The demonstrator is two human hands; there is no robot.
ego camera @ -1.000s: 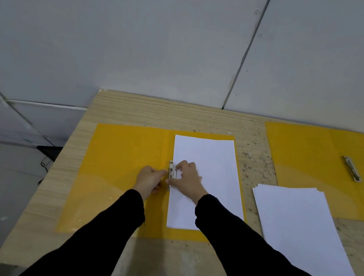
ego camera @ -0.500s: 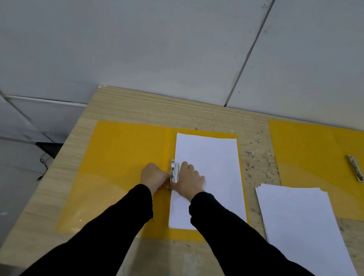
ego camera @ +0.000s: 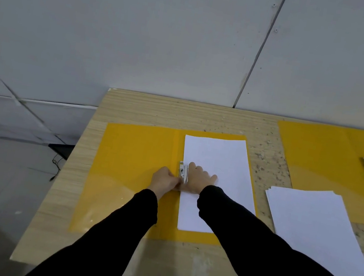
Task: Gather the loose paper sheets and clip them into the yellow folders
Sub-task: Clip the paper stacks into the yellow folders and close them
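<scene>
The right hand [ego camera: 199, 178] has flattened onto the sheet [ego camera: 218, 158], fingers spread; the left hand [ego camera: 164, 180] pinches the metal clip [ego camera: 183, 172] of the open yellow folder [ego camera: 134, 161] toward the worktop's [ego camera: 157, 107] left edge. Rightward, a loose paper stack [ego camera: 314, 230] and second folder [ego camera: 330, 161] wait unclipped.

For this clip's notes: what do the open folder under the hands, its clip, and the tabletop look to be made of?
Open folder: likely thin plastic, glossy; light glares off its near left corner.
Clip: looks like metal, silvery with bright glints.
Tabletop: seemingly wood or wood-grain laminate, matte, with straight grain lines and dark specks; which one cannot be told.
</scene>
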